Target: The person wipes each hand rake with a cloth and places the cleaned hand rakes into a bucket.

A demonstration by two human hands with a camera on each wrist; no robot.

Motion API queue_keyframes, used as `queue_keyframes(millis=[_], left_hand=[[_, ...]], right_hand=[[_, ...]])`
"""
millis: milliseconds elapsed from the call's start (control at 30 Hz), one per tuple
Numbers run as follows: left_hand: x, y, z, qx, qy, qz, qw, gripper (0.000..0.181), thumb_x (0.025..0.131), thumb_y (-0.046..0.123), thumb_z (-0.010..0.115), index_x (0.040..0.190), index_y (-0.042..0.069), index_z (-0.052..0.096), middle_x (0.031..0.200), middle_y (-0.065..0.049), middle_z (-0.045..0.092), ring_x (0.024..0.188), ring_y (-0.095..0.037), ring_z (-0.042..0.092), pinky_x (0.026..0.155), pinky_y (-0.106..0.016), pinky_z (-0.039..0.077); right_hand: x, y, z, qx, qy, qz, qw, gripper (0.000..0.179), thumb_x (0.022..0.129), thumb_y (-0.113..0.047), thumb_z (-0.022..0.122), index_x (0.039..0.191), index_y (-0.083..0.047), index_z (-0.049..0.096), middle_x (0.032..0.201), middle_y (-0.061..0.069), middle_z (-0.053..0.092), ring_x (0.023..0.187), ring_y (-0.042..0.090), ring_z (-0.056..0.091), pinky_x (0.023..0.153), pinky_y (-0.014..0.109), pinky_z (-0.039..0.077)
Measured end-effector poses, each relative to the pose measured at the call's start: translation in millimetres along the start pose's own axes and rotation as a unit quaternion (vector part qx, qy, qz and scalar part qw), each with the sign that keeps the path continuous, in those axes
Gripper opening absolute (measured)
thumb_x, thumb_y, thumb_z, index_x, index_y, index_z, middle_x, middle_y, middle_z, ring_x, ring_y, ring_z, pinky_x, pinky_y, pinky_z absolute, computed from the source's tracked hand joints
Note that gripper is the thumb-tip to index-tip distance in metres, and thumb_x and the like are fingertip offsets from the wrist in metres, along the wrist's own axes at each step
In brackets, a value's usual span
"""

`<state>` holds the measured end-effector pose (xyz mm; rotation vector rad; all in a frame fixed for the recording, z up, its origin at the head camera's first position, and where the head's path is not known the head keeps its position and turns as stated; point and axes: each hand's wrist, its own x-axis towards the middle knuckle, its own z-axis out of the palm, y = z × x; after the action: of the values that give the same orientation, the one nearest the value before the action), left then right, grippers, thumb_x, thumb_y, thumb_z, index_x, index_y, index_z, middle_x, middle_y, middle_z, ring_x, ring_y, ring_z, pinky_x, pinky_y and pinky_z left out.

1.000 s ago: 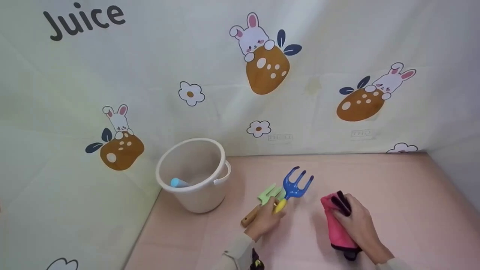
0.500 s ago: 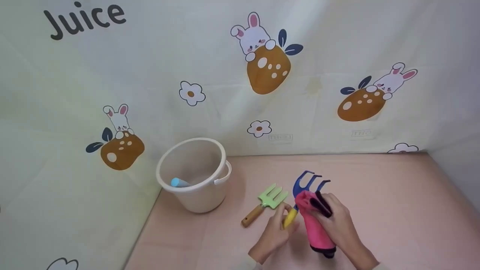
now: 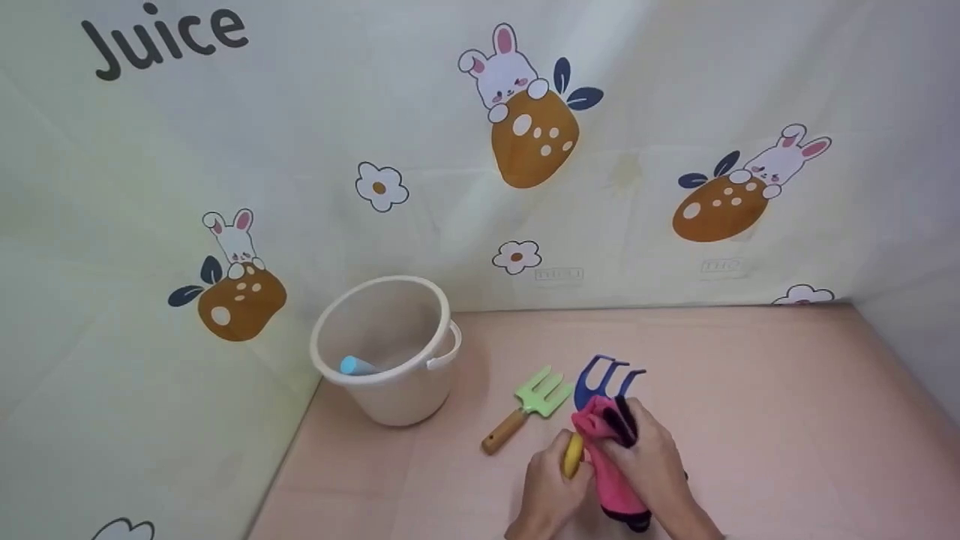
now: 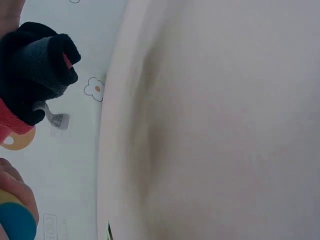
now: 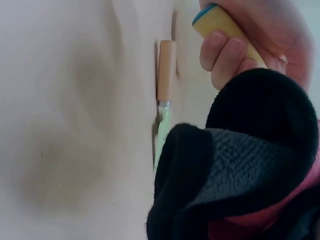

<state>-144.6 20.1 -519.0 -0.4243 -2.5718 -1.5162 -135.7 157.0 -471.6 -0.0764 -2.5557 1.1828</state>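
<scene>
My left hand (image 3: pixel 551 480) grips the yellow handle of a hand rake (image 3: pixel 574 455) with three bent blue prongs. In the left wrist view, the blue butt of the hand rake (image 4: pixel 18 221) pokes out from the fist. My right hand (image 3: pixel 652 461) holds a pink fabric bundle (image 3: pixel 611 472) with black trim, crossing in front of the rake and hiding its neck. Seen from the right wrist, the bundle (image 5: pixel 250 160) has a wide black-edged opening with grey lining; its exact kind I cannot tell. Left of both hands, a green hand fork (image 3: pixel 541 391) with wooden handle lies on the table.
A cream bucket (image 3: pixel 401 394) with a side handle stands at the back left, a light-blue cylindrical end (image 3: pixel 356 366) showing inside it. The pink table (image 3: pixel 787 390) ends at a printed cloth backdrop (image 3: pixel 637 75) behind and on the left.
My left hand has drawn the hand rake toward me and right, turning its prongs. My right hand has brought the pink bundle leftward against it. The green fork stays put.
</scene>
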Motion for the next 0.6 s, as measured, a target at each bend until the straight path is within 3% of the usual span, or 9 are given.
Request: queue_keyframes(millis=[200,333,600], left_hand=[[-0.5,0.5,-2.9,0.019,0.01,0.004,0.9998,0.011,0.076,0.013,0.061,0.079,0.015,0.051,0.06,0.014,0.034,0.05,0.004,0.031,0.047,-0.014,0.027],[-0.6,0.9,-3.5,0.026,0.0,-0.008,0.9996,0.011,0.077,0.013,0.062,0.08,0.016,0.052,0.06,0.014,0.036,0.051,0.003,0.032,0.048,-0.014,0.028],[-1.5,1.2,-4.2,0.013,-0.028,-0.037,0.9988,0.008,0.079,0.014,0.061,0.085,0.013,0.055,0.062,0.014,0.039,0.051,0.002,0.034,0.048,-0.015,0.029]], right_hand=[[2.5,-2.5,1.6,-0.004,-0.021,0.066,0.9976,0.043,0.074,-0.029,0.077,0.101,-0.005,0.052,0.086,0.008,0.062,0.078,0.02,0.056,0.065,0.034,0.044],[3.2,-2.6,3.8,0.007,-0.03,0.093,0.9951,0.046,0.076,-0.033,0.075,0.103,-0.004,0.051,0.087,0.009,0.062,0.076,0.02,0.056,0.063,0.032,0.043],[8.1,-1.0,3.1,0.047,-0.022,0.112,0.9924,0.047,0.078,-0.036,0.073,0.101,-0.002,0.048,0.084,0.012,0.06,0.072,0.019,0.055,0.059,0.029,0.042]])
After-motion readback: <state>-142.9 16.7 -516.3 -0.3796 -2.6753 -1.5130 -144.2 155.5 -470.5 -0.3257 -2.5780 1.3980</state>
